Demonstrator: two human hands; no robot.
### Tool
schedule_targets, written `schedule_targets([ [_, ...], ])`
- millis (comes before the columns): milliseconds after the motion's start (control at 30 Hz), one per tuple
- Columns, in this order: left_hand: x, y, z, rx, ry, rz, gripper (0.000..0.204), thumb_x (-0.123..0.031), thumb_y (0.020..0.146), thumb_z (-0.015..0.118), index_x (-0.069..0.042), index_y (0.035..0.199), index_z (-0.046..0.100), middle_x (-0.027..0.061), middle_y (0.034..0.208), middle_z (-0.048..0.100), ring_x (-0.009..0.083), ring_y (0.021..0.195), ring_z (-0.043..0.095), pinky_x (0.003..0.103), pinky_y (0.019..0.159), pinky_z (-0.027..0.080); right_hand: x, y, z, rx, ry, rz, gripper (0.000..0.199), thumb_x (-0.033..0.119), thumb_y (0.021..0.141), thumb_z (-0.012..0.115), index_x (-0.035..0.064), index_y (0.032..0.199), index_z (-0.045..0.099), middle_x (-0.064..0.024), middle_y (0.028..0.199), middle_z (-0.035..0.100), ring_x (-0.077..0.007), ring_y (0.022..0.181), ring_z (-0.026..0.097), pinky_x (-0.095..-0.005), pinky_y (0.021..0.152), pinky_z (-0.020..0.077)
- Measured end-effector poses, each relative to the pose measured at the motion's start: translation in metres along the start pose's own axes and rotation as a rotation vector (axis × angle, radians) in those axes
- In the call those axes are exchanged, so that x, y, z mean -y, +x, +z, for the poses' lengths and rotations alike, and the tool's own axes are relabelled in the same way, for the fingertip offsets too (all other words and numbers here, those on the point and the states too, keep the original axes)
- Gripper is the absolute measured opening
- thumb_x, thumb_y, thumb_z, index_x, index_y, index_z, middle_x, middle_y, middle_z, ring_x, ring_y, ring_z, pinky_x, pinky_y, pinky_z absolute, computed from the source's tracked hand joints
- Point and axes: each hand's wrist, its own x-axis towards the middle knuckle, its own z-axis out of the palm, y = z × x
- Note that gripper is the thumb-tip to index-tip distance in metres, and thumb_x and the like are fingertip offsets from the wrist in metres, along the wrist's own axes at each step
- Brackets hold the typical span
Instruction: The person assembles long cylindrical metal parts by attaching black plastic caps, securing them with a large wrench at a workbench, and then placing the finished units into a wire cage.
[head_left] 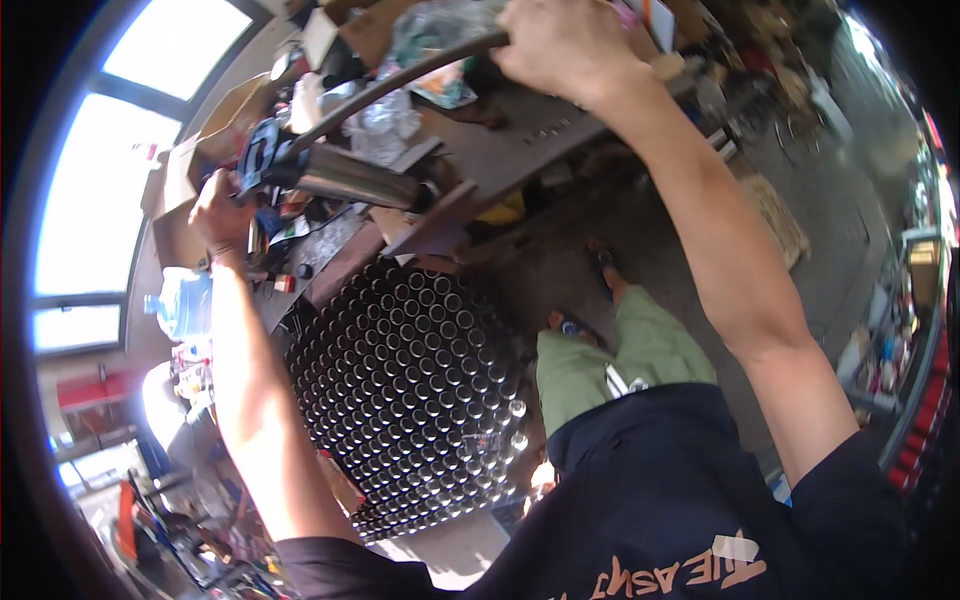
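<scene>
My right hand (565, 50), high in the view, is wrapped round the end of a long dark bar (400, 80). From there the bar slopes down leftward to a blue clamp-like fitting (265, 160). My left hand (220, 212) is closed at the lower left edge of that fitting; its fingertips are partly hidden. A shiny metal cylinder (360, 178) lies on its side, with its left end at the blue fitting and its right end near a dark holder on the bench edge. How the bar joins the fitting cannot be made out.
A cluttered workbench (490, 150) bears plastic bags (385, 125) and cardboard boxes (180, 190). Below it, many round tube ends (410, 370) stand in a dense stack. A clear water jug (185, 300) is beside my left forearm. Shelves (905, 320) line the right side.
</scene>
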Motion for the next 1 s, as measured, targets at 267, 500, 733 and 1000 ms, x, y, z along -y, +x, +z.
schedule_targets([
  [267, -0.103, 0.019, -0.057, -0.167, -0.210, 0.029, 0.032, 0.000, 0.081, 0.060, 0.008, 0.112, 0.060, 0.0258, 0.109, 0.059, 0.0407, 0.113, 0.052, 0.052, 0.100, 0.041, -0.050, -0.027, -0.016, 0.162, 0.240, 0.054, 0.014, 0.023, 0.079, 0.064, 0.0170, 0.079, 0.077, -0.0097, 0.086, 0.075, -0.0253, 0.082, 0.072, -0.0413, 0.078, 0.0459],
  [500, -0.235, 0.056, -0.055, 0.706, -0.208, 0.422, 0.047, -0.029, 0.072, 0.077, -0.005, 0.111, 0.067, 0.0157, 0.113, 0.066, 0.0341, 0.101, 0.063, 0.044, 0.089, 0.052, -0.050, 0.026, 0.003, -0.054, 0.434, -0.115, 0.007, 0.019, 0.065, 0.071, 0.0126, 0.064, 0.073, -0.0076, 0.065, 0.069, -0.0234, 0.069, 0.068, -0.0374, 0.072, 0.0464],
  [733, -0.208, 0.112, 0.005, 1.665, 0.378, 0.243, 0.094, -0.057, 0.038, 0.097, -0.004, 0.111, 0.075, 0.0154, 0.117, 0.073, 0.0328, 0.109, 0.070, 0.043, 0.093, 0.055, -0.203, 0.081, -0.063, -0.230, 0.312, 0.005, 0.010, 0.004, 0.065, 0.070, 0.0131, 0.062, 0.068, -0.0037, 0.063, 0.062, -0.0205, 0.068, 0.057, -0.0365, 0.071, 0.0473],
  [1000, -0.204, 0.104, -0.117, 1.297, 0.082, -0.141, 0.083, -0.065, 0.063, 0.087, -0.007, 0.116, 0.058, 0.0166, 0.096, 0.075, 0.0345, 0.093, 0.073, 0.045, 0.076, 0.057, -0.349, -0.044, 0.083, 0.215, 0.292, 0.198, 0.030, 0.037, 0.075, 0.083, 0.0105, 0.067, 0.071, -0.0110, 0.064, 0.064, -0.0345, 0.064, 0.062, -0.0469, 0.061, 0.0480],
])
